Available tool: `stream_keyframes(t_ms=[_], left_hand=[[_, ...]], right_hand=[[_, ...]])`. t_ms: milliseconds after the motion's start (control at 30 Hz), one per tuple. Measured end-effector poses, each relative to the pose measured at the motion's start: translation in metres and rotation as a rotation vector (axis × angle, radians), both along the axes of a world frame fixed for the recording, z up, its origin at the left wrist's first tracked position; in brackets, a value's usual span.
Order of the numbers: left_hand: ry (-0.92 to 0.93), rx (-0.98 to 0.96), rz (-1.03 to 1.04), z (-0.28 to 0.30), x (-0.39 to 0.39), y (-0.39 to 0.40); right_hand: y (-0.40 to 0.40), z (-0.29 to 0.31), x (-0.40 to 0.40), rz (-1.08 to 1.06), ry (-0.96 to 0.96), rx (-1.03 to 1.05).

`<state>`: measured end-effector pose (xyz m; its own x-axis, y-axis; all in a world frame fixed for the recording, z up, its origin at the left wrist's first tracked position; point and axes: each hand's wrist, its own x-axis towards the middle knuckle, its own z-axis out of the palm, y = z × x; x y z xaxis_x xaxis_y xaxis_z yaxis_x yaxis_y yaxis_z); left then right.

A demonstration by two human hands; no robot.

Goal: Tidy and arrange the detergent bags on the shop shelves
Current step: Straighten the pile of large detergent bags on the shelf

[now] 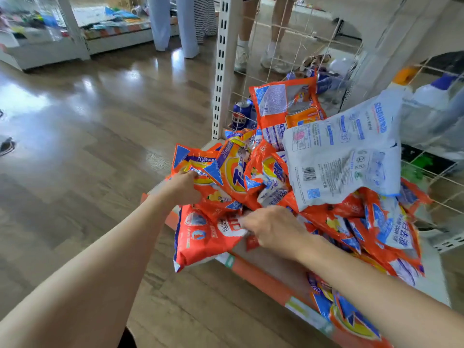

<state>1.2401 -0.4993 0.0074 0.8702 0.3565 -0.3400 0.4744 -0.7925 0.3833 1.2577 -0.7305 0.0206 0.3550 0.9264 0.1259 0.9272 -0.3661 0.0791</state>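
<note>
1. Both hands work apart: the left hand [184,183] grips an orange detergent bag [200,169] at its edge, likely to pull it from the heap.
2. Right hand [270,228] pinches the bag overhanging the shelf [263,277], seemingly steadying it.
3. Beyond both hands, a white bag [344,156] tops the pile.

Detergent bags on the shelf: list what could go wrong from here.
1. The red bag at the front overhangs the shelf edge; it may slide to the floor if the right hand, with its grip on it, tugs.
2. The white bag rests tilted atop the orange pile and could topple as bags beneath shift.
3. The left hand pulling its orange bag may drag neighbours off the heap.
</note>
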Motion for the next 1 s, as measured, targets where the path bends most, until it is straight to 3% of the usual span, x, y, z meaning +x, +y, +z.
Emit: stream_keyframes(t_ms=[133,267,367,433,600,733,833,900,967,1000], left_hand=[[0.118,0.165,-0.238,0.028,-0.011,-0.023],[0.04,-0.365,-0.266,0.067,-0.027,-0.039],[-0.138,-0.533,-0.281,0.086,-0.031,-0.032],[-0.156,-0.445,-0.283,0.096,-0.032,-0.027],[-0.289,0.082,-0.193,0.111,-0.032,-0.026],[-0.42,0.066,-0.053,0.112,-0.026,-0.039],[-0.489,-0.064,0.162,0.112,-0.023,-0.045],[-0.579,-0.046,0.19,0.119,-0.023,-0.062],[-0.685,0.075,0.107,0.125,-0.023,-0.093],[-0.731,0.142,0.05,0.125,-0.023,-0.109]], right_hand=[[-0.009,0.035,0.013,-0.159,0.078,-0.046],[0.008,0.065,0.023,-0.277,0.11,0.128],[0.023,0.078,0.031,-0.351,0.174,0.283],[0.031,0.082,0.033,-0.345,0.207,0.369],[0.04,0.12,0.043,-0.346,0.283,0.717],[0.025,0.145,0.046,-0.363,0.375,0.875],[0.008,0.141,0.041,-0.532,0.405,0.721],[0.003,0.138,0.032,-0.579,0.693,0.606],[0.0,0.143,0.023,-0.532,1.106,0.646],[-0.001,0.145,0.021,-0.503,1.197,0.674]])
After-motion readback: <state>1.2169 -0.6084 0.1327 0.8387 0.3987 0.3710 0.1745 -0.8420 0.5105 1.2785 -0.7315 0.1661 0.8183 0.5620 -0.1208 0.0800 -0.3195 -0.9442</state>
